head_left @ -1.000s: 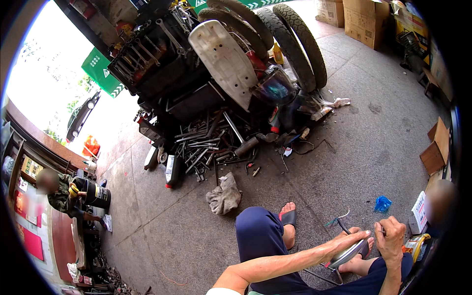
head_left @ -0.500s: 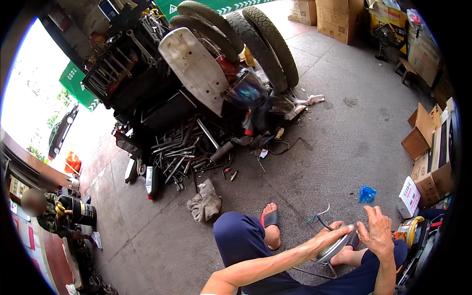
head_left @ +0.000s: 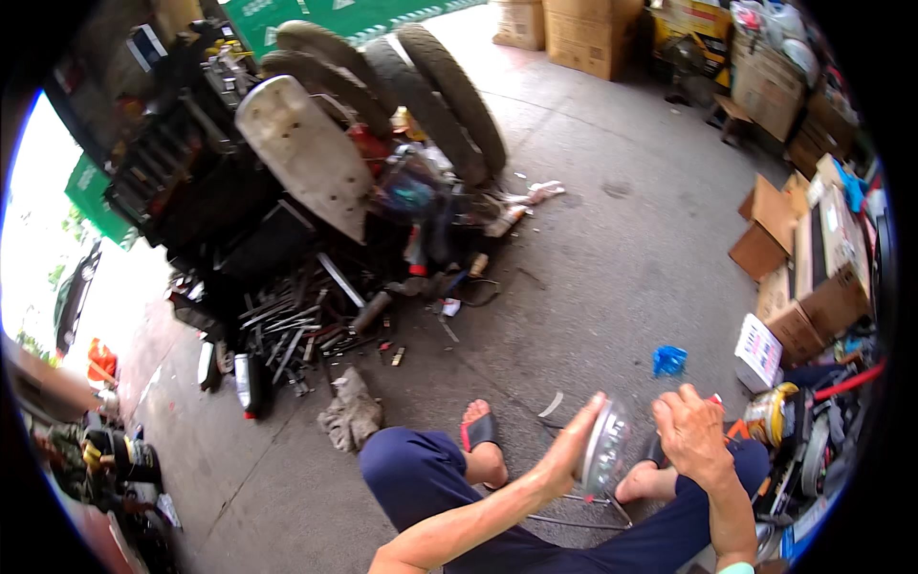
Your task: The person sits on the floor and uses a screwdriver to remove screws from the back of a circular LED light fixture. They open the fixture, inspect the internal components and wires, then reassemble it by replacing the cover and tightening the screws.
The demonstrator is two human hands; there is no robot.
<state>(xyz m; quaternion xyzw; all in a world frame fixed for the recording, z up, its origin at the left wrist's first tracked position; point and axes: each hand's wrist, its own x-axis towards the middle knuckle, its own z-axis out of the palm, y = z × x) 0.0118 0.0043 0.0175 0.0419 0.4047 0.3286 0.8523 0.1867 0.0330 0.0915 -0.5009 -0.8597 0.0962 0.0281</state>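
My left hand [head_left: 564,457] holds a round, clear-domed, lamp-like thing [head_left: 604,448] on edge, its palm against the back and fingers stretched along the rim. The clear face is turned toward my right hand; its exact kind I cannot make out. Just right of it and apart, my right hand [head_left: 690,432] is raised with curled fingers. A small red and white bit shows by its fingertips, too small to name. A dark cable [head_left: 583,524] runs below the lamp-like thing, between my legs. A pale curved strip [head_left: 552,404] lies near my foot.
Blue crumpled plastic [head_left: 669,361] lies ahead on the floor. Cardboard boxes [head_left: 813,311] and a cluttered heap of tools [head_left: 813,440] stand at the right. A grey rag [head_left: 351,411], scattered metal tools [head_left: 287,330] and upright tyres [head_left: 449,100] are left and ahead. Another person is at far left.
The round thing has turned so that its clear domed face now shows. My left hand has tilted more upright. My right hand's fingers have curled in. The whole view has shifted to the right.
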